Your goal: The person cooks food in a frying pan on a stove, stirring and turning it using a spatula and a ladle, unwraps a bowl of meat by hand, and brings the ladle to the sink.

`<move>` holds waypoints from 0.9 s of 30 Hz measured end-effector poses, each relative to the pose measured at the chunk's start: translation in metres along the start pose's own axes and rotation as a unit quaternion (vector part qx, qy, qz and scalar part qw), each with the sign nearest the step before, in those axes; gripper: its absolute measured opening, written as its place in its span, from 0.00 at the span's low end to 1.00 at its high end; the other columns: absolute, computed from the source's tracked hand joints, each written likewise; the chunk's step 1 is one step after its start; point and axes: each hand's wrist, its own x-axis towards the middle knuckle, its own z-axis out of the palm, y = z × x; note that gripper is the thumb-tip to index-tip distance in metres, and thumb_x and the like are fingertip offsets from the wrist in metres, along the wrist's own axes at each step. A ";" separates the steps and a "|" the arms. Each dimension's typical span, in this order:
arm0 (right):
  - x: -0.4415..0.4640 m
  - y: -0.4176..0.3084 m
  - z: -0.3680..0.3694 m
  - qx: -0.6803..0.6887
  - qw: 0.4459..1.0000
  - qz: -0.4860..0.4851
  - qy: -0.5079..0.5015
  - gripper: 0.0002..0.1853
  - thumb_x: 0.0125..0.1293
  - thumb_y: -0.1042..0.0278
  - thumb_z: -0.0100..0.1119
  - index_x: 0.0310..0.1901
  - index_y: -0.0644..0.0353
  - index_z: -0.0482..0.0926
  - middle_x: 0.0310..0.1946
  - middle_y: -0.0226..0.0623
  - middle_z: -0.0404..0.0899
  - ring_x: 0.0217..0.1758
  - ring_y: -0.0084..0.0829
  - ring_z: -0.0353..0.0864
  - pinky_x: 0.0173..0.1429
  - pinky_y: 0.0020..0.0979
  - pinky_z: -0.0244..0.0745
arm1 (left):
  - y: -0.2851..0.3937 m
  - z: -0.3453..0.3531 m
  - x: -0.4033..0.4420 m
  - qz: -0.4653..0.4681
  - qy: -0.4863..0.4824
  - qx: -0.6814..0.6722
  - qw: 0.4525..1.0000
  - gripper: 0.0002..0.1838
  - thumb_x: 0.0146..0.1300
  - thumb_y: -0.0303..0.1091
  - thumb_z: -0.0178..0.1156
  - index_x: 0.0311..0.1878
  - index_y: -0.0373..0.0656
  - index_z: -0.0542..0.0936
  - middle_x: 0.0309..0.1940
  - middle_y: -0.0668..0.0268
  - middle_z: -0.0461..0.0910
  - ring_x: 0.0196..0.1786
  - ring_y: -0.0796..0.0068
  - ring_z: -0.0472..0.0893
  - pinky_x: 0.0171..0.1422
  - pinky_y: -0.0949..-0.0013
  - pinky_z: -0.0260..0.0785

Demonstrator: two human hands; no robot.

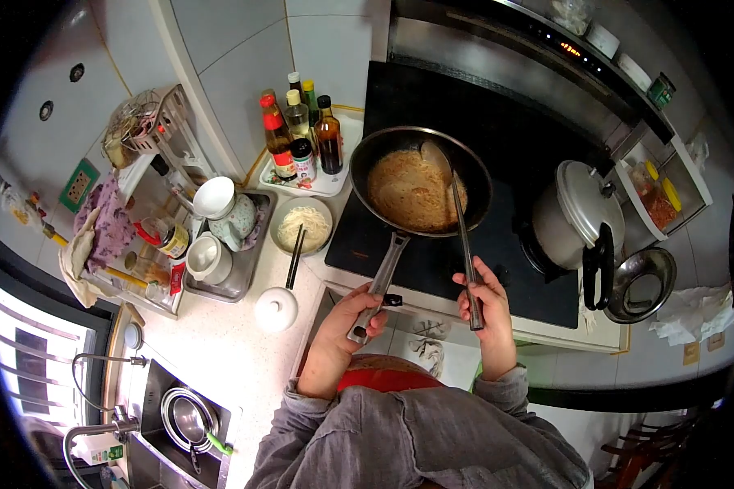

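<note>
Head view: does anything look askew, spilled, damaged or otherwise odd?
Nothing plainly spilled or damaged shows. Only the crumpled white material beside the round, shiny metal bowl at the right looks untidy, bunched rather than folded.

Bright window glare lower left; curved fisheye edges; black corners.

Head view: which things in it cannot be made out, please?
All in the head view:
Floor of the pan: mostly hidden by brown food.
Inside of the silver pot: hidden by its lid.
Small print on the bottles: too small.
Rest of the grey shirt: cut off by the bottom edge.
</note>
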 end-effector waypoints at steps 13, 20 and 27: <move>-0.005 0.001 0.007 -0.066 0.998 -0.022 -0.005 0.35 0.54 0.84 0.46 0.65 0.54 0.53 0.29 0.37 0.71 0.13 0.21 0.66 0.12 0.22 0.60 | 0.000 -0.002 0.000 0.009 -0.025 -0.002 1.000 0.14 0.57 0.25 0.48 0.48 0.43 0.66 0.19 0.65 0.65 0.17 0.77 0.65 0.15 0.78 0.54; 0.003 0.002 0.007 -0.081 0.994 -0.055 0.037 0.33 0.55 0.83 0.44 0.64 0.52 0.53 0.30 0.37 0.72 0.12 0.20 0.64 0.12 0.21 0.60 | -0.001 -0.003 0.001 0.007 0.000 -0.011 1.000 0.14 0.56 0.25 0.49 0.47 0.44 0.66 0.18 0.64 0.64 0.17 0.76 0.65 0.15 0.78 0.55; 0.010 0.000 0.003 -0.017 1.000 -0.008 0.003 0.30 0.59 0.80 0.45 0.63 0.50 0.55 0.31 0.37 0.72 0.14 0.20 0.65 0.13 0.21 0.60 | -0.002 -0.005 0.002 0.006 -0.012 -0.006 1.000 0.14 0.56 0.26 0.50 0.47 0.44 0.67 0.18 0.65 0.65 0.17 0.76 0.65 0.15 0.78 0.55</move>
